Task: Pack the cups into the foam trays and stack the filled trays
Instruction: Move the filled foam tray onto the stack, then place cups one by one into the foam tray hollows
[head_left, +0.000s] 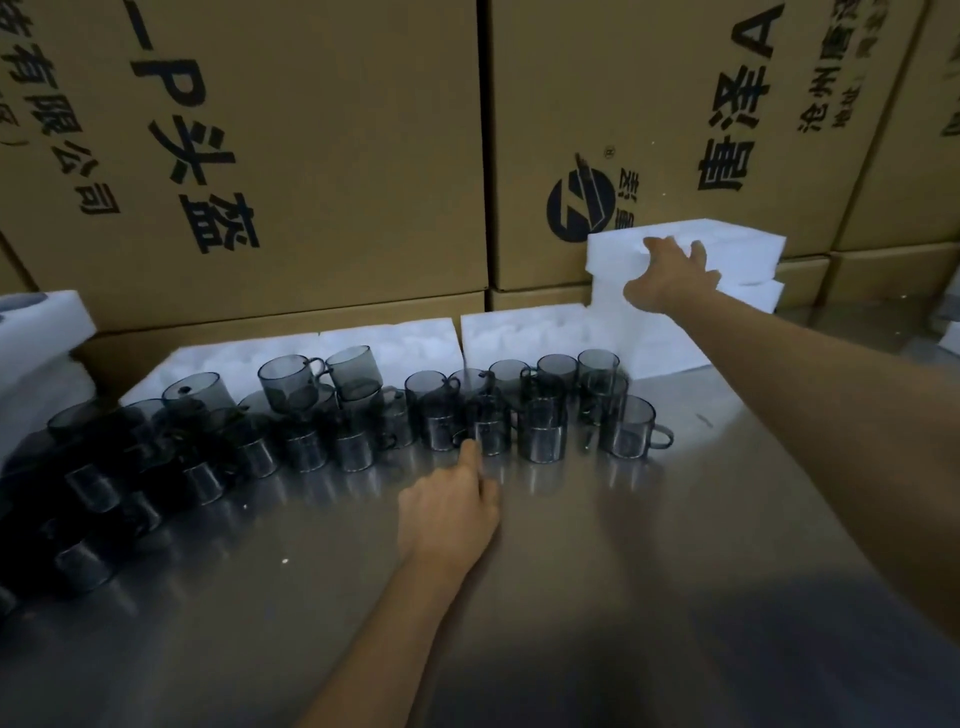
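The foam tray (727, 249) under my right hand (670, 280) is plain white. The cups (467, 415) just beyond my left hand (447, 514) are smoky grey, see-through. The table (571, 597) beneath my arms is dull silver-grey. The boxes (311, 156) behind are tan with black print.
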